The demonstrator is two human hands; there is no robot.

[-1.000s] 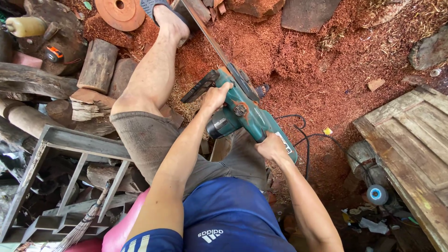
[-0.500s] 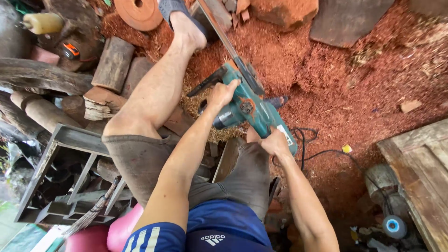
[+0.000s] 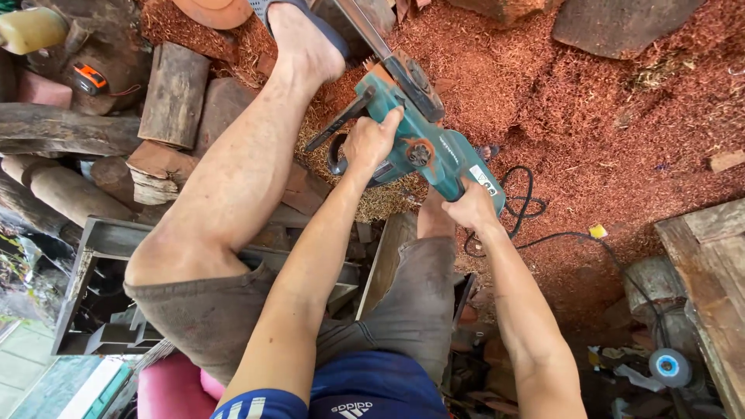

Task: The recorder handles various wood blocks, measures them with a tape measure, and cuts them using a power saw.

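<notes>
A teal electric chainsaw (image 3: 431, 147) lies across the middle of the view, its bar (image 3: 371, 32) pointing up and away over red sawdust. My left hand (image 3: 371, 142) grips its black front handle. My right hand (image 3: 468, 208) holds the rear grip, beside the black power cord (image 3: 521, 203). My left leg stretches forward with the sandalled foot (image 3: 303, 31) planted next to the bar. My right knee is bent under the saw.
Logs and wood offcuts (image 3: 172, 95) are stacked at the left, above a dark metal frame (image 3: 97, 256). A wooden pallet (image 3: 710, 264) lies at the right, with a small grinding disc (image 3: 669, 366) below it. Red sawdust (image 3: 590, 109) covers the ground; a flat stone (image 3: 621, 25) lies at the top.
The view has tilted down and nearer. The saw and both hands sit slightly further left and lower in view; the grip of both hands is unchanged.
</notes>
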